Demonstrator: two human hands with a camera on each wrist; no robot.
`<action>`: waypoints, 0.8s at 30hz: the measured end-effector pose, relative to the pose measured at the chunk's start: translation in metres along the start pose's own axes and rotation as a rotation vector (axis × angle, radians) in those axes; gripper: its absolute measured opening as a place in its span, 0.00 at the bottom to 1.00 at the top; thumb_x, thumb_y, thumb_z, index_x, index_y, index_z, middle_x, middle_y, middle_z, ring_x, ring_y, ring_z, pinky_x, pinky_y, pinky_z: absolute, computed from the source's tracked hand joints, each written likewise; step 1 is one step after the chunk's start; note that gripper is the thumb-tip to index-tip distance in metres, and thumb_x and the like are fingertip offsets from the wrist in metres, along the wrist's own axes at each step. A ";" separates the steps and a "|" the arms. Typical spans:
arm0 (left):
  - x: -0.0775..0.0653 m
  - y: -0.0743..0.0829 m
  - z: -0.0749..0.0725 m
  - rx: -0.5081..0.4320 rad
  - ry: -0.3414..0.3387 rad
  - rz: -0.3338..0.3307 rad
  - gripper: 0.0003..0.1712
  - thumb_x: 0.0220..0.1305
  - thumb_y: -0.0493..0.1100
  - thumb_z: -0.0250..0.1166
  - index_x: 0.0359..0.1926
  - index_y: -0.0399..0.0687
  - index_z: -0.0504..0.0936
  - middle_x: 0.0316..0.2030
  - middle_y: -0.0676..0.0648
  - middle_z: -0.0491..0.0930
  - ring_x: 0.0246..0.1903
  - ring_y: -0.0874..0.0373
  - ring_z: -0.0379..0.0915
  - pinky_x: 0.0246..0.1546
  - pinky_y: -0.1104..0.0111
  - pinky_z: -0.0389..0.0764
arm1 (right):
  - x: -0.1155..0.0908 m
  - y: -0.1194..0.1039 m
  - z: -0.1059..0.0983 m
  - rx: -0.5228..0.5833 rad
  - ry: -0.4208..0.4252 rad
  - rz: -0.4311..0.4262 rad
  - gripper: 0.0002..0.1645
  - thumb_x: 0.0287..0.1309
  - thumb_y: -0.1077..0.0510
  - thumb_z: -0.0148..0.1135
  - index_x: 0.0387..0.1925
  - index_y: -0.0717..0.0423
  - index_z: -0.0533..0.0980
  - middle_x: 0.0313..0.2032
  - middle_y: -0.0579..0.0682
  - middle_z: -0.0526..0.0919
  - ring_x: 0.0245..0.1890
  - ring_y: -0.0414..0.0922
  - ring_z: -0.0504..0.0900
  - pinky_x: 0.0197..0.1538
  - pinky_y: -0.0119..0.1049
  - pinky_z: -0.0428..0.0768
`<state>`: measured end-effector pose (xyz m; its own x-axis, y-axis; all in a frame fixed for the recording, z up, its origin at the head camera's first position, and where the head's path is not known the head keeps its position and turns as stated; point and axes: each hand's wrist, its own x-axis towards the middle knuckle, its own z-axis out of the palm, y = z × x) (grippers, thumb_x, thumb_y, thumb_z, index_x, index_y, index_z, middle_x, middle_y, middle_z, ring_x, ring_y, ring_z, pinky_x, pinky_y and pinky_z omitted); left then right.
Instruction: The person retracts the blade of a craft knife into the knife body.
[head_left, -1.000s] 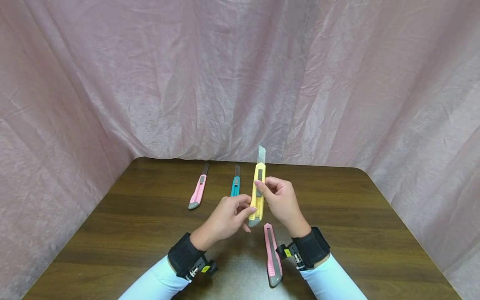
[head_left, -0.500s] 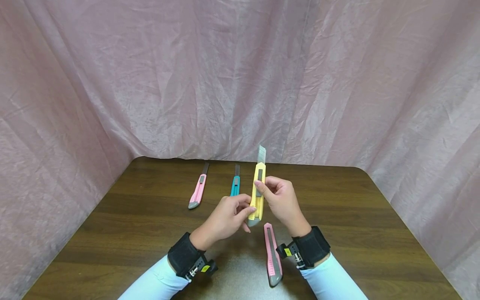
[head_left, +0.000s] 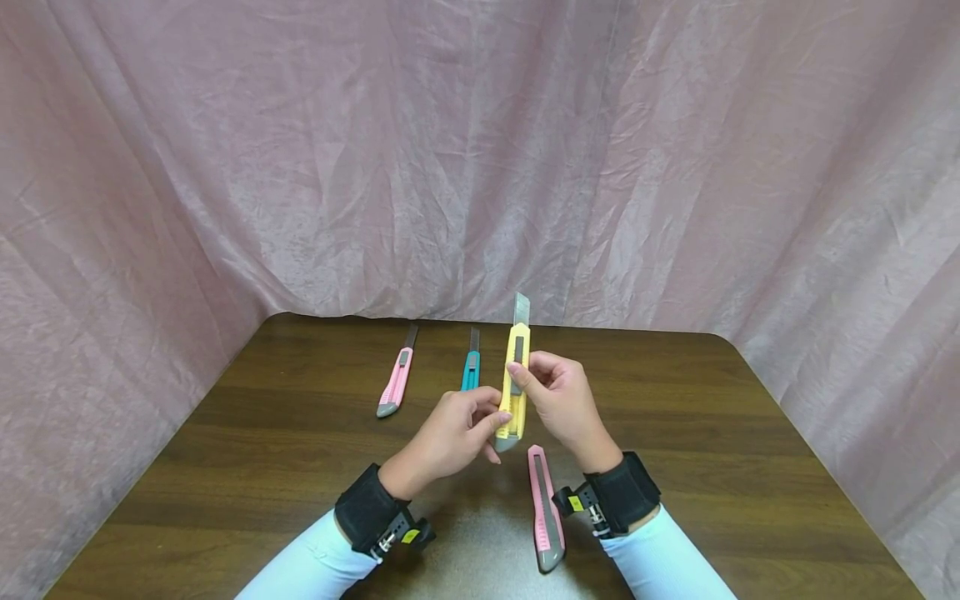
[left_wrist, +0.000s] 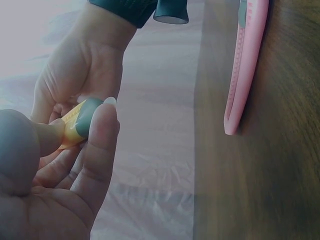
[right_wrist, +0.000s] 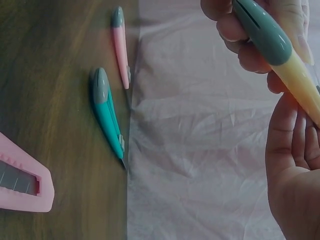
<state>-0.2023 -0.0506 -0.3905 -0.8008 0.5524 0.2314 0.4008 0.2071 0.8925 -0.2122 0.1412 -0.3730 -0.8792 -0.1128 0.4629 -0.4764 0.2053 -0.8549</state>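
A yellow utility knife (head_left: 516,350) with a grey end cap is held up over the table, its segmented blade (head_left: 522,309) extended and pointing away. My left hand (head_left: 453,433) pinches the lower end between thumb and fingers, close to the cap. Higher up, my right hand (head_left: 562,400) grips the body from the right, thumb on the slider area. In the left wrist view the yellow knife (left_wrist: 75,122) shows its cap end among the fingers. The right wrist view shows the yellow knife's cap (right_wrist: 265,32) and part of its body; the blade is out of that view.
On the brown table (head_left: 262,433) lie a pink utility knife (head_left: 396,383) and a teal utility knife (head_left: 471,371), both with blades out. Another pink utility knife (head_left: 546,508), blade drawn in, lies near the right wrist. A pink curtain (head_left: 450,167) hangs behind the table.
The yellow knife's blade tip has dropped very slightly in the head view, with a small tilt of the knife. Both hands keep their hold, and the other knives have not moved.
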 end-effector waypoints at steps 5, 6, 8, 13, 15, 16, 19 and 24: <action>0.000 0.001 0.000 0.013 0.003 -0.006 0.10 0.75 0.40 0.61 0.52 0.41 0.80 0.37 0.44 0.87 0.22 0.55 0.84 0.27 0.55 0.91 | 0.001 0.001 -0.001 0.024 -0.018 -0.008 0.10 0.68 0.58 0.66 0.39 0.64 0.85 0.29 0.61 0.86 0.25 0.45 0.77 0.24 0.26 0.76; 0.000 0.001 0.000 0.015 0.003 -0.005 0.10 0.75 0.40 0.61 0.52 0.41 0.80 0.37 0.44 0.87 0.22 0.55 0.84 0.26 0.57 0.91 | 0.001 0.001 -0.001 0.027 -0.021 -0.010 0.10 0.68 0.59 0.66 0.39 0.64 0.85 0.29 0.61 0.86 0.25 0.45 0.77 0.25 0.26 0.76; 0.000 0.001 0.000 0.014 0.003 -0.005 0.10 0.75 0.40 0.61 0.52 0.41 0.80 0.37 0.44 0.87 0.22 0.55 0.84 0.25 0.61 0.91 | 0.001 0.001 -0.001 0.029 -0.028 -0.011 0.10 0.68 0.59 0.67 0.39 0.64 0.85 0.29 0.61 0.86 0.25 0.44 0.78 0.25 0.26 0.77; 0.000 0.000 0.000 0.000 0.006 -0.004 0.10 0.75 0.39 0.61 0.52 0.40 0.80 0.38 0.42 0.87 0.23 0.55 0.84 0.25 0.63 0.91 | 0.001 0.001 -0.001 0.035 -0.046 -0.005 0.09 0.68 0.59 0.67 0.41 0.63 0.84 0.31 0.63 0.86 0.25 0.40 0.77 0.26 0.25 0.77; 0.000 0.000 -0.001 -0.008 0.005 -0.005 0.10 0.75 0.39 0.61 0.52 0.39 0.80 0.38 0.42 0.87 0.24 0.55 0.84 0.27 0.58 0.91 | 0.001 0.001 -0.001 0.036 -0.050 -0.008 0.09 0.68 0.59 0.67 0.41 0.63 0.84 0.31 0.63 0.86 0.25 0.40 0.77 0.26 0.25 0.77; 0.000 0.000 -0.001 -0.011 0.004 -0.006 0.10 0.75 0.39 0.61 0.52 0.39 0.80 0.38 0.42 0.87 0.24 0.55 0.84 0.27 0.56 0.91 | 0.001 0.001 -0.001 0.038 -0.052 -0.008 0.09 0.68 0.59 0.67 0.41 0.64 0.84 0.31 0.63 0.86 0.25 0.39 0.77 0.26 0.25 0.77; 0.000 -0.001 -0.001 -0.019 0.002 -0.005 0.10 0.75 0.39 0.61 0.52 0.39 0.80 0.38 0.42 0.87 0.23 0.55 0.84 0.29 0.50 0.90 | 0.001 0.002 -0.002 0.041 -0.062 -0.009 0.09 0.67 0.60 0.67 0.41 0.64 0.84 0.31 0.62 0.86 0.26 0.39 0.79 0.28 0.28 0.81; 0.000 -0.003 -0.001 -0.013 0.006 -0.014 0.10 0.76 0.40 0.60 0.51 0.40 0.80 0.38 0.42 0.87 0.23 0.55 0.84 0.30 0.49 0.90 | 0.001 0.004 -0.002 0.042 -0.091 0.008 0.10 0.67 0.59 0.68 0.42 0.64 0.83 0.32 0.62 0.86 0.28 0.38 0.82 0.33 0.35 0.88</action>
<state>-0.2042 -0.0521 -0.3924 -0.8090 0.5446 0.2211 0.3838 0.2044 0.9005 -0.2150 0.1438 -0.3750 -0.8785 -0.1993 0.4342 -0.4670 0.1660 -0.8686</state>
